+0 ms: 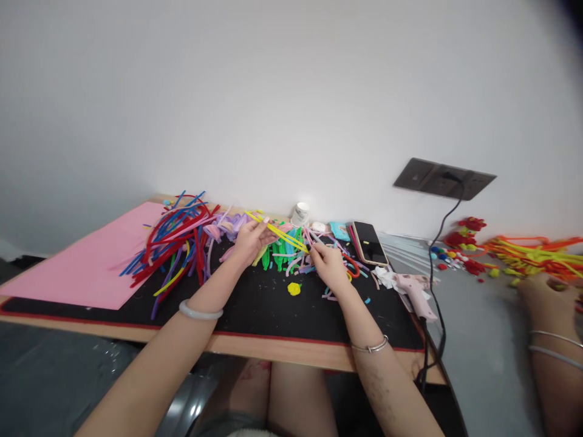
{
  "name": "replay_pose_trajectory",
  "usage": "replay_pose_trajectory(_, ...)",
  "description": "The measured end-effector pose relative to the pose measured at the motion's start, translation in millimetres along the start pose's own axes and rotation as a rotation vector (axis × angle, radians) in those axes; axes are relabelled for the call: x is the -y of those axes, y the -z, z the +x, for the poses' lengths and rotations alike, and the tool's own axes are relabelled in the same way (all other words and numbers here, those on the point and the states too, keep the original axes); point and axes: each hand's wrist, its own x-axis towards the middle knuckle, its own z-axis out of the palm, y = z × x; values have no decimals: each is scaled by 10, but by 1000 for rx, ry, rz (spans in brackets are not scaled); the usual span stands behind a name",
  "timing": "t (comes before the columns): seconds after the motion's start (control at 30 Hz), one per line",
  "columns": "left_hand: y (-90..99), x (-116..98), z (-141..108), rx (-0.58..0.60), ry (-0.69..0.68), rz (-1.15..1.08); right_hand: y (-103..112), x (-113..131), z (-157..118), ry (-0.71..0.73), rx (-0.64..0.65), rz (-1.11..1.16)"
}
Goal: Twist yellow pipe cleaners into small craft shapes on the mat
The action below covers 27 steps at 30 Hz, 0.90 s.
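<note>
Two or so yellow pipe cleaners point(288, 237) stretch between my hands, above the black mat point(268, 309). My left hand point(251, 238) pinches them toward one end, and a short tip sticks out beyond its fingers. At the other end, the fingers of my right hand point(327, 262) are closed on them. Below, a small yellow coiled piece point(294, 289) lies on the mat. Green pipe cleaner shapes point(285, 250) and pale cut strips lie just behind the held strands. Lilac fuzzy pieces point(230, 223) sit beyond my left hand.
Left are a red-and-blue pipe cleaner heap point(175, 243) and a pink sheet point(104, 255). A paper cup point(300, 214) and a phone point(370, 243) stand near the wall. The pink glue gun point(416, 294) trails a black cable point(432, 267). Another person's hand point(549, 300) is at right.
</note>
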Motion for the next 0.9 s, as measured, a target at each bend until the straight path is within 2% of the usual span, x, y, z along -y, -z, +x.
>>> replay_pose_trajectory(0.3, 11, 22, -4, 29, -5, 69, 8, 40, 7, 15, -16, 30)
replay_pose_trajectory(0.6, -14, 42, -29, 105, 36, 140, 1, 84, -5, 44, 36, 66)
replay_pose_trajectory(0.9, -16, 2, -56, 250, 76, -36, 21, 109, 0, 55, 81, 66)
